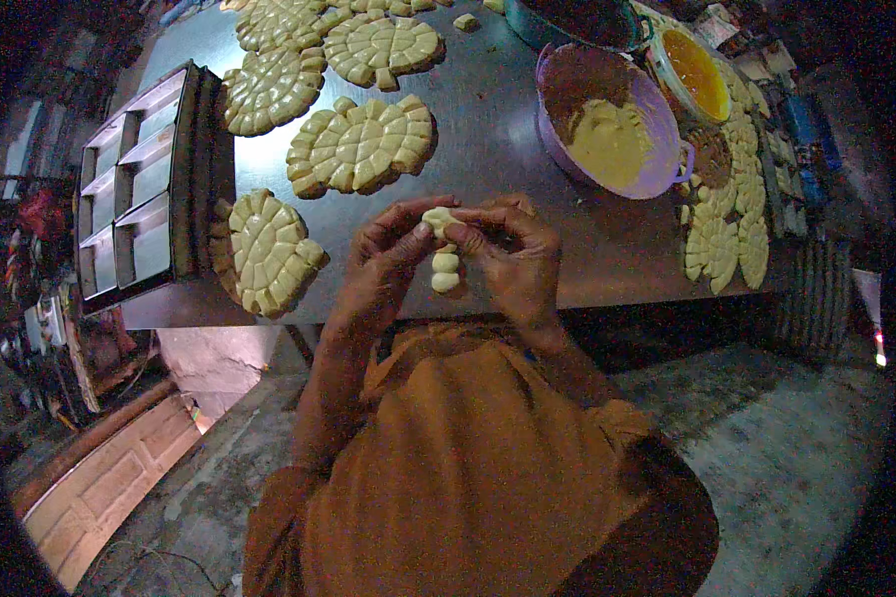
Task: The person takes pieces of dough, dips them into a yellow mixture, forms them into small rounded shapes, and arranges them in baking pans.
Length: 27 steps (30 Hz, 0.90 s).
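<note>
Pale dough (436,219) is pinched between the fingers and thumbs of both my hands, just above the table near its front edge. My left hand (388,244) closes on it from the left, and my right hand (516,249) from the right. Directly below hang or lie small rounded dough lumps (446,275); whether they join the held piece I cannot tell. Beyond my hands rests a round dough piece scored into segments (360,147). Another segmented dough piece (269,257) lies left of my left hand, near the table's edge.
Dark compartmented metal trays (129,194) stand at the left. More segmented dough (383,45) covers the far left. Right of centre, a purple basin (664,109) holds a pale yellow mass, beside a tub of orange liquid (697,75) and a green basin (528,25). Shaped dough (719,234) lines the right edge.
</note>
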Each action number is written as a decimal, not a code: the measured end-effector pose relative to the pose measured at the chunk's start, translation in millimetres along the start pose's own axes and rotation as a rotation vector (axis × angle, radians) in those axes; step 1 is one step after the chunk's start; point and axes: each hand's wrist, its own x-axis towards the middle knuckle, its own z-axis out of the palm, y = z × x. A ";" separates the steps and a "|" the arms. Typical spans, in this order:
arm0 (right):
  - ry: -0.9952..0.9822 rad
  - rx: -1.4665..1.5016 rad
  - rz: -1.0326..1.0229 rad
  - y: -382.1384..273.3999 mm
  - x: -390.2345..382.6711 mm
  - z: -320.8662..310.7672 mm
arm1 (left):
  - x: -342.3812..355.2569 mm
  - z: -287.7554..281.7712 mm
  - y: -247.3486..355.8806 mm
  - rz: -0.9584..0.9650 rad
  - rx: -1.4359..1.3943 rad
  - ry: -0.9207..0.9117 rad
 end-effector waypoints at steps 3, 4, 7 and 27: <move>0.009 0.190 0.234 -0.9 0.1 0.4 | -0.6 7.2 -3.9 0.045 0.030 0.060; 0.014 0.190 0.281 -1.6 -0.5 0.3 | 0.5 9.2 -9.9 0.066 0.071 0.086; 0.000 0.155 0.329 -5.5 -0.6 1.7 | 0.3 4.5 -25.1 0.083 0.160 0.165; -0.139 -0.395 -0.385 47.9 12.6 -3.6 | -2.6 -3.6 -33.5 0.109 0.544 0.206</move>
